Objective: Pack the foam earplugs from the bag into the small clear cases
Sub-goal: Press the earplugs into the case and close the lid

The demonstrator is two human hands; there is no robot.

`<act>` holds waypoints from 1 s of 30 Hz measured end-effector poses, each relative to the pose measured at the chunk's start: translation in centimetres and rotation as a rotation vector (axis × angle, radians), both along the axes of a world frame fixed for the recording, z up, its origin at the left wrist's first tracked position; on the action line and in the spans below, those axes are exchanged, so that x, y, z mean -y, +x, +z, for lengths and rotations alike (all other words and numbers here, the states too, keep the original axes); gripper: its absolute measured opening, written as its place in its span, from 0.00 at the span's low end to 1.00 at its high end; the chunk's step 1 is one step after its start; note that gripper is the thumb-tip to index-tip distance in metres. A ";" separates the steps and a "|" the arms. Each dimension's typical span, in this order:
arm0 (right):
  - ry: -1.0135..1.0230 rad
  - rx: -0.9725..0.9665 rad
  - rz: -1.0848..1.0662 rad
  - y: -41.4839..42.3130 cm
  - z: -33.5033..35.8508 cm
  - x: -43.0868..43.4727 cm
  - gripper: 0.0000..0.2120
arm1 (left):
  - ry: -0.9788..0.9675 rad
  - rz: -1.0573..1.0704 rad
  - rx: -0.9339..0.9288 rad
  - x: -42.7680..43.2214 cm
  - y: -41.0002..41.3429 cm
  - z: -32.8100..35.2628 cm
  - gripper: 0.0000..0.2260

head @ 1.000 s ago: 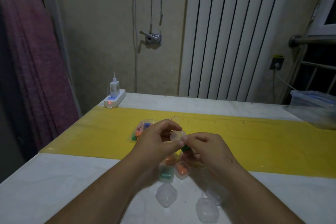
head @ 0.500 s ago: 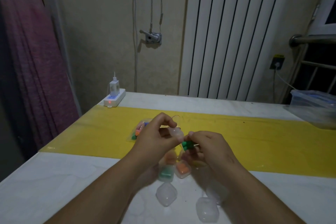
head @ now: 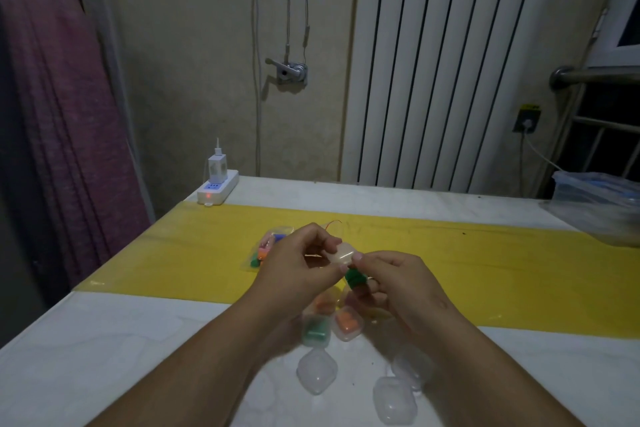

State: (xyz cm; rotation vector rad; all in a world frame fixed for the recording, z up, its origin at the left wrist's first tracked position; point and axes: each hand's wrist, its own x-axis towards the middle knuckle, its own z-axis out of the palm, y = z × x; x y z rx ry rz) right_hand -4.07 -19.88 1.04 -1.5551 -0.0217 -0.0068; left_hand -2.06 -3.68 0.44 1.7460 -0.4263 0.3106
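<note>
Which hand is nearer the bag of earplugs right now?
Left. The left hand is just right of the bag; the right hand is farther right, beyond it.

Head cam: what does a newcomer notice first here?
Dead centre, the left hand pinches a small clear case, and the right hand holds a green earplug just under it. Behind them a bright yellow strip runs across the white table. Nearer the camera lie filled cases and empty cases.

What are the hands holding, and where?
The left hand pinches a small clear case by its left side; the right hand holds a green earplug under curled fingers.
</note>
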 end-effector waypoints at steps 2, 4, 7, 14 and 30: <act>-0.046 0.019 0.008 0.0 -0.1 0.0 0.09 | 0.016 0.004 0.003 -0.1 0.0 0.0 0.11; -0.068 0.033 0.011 -0.1 -0.1 -0.2 0.08 | 0.017 0.007 0.002 -0.1 0.0 0.0 0.12; -0.082 0.046 0.000 -0.2 0.0 -0.2 0.08 | 0.006 0.030 -0.005 -0.1 0.0 -0.1 0.11; -0.105 0.047 -0.086 -0.1 -1.0 -0.7 0.07 | -0.099 0.078 -0.029 0.1 0.0 0.5 0.05; -0.002 0.044 -0.116 -0.5 1.1 0.3 0.06 | 0.139 0.052 -0.043 -0.3 0.0 0.1 0.20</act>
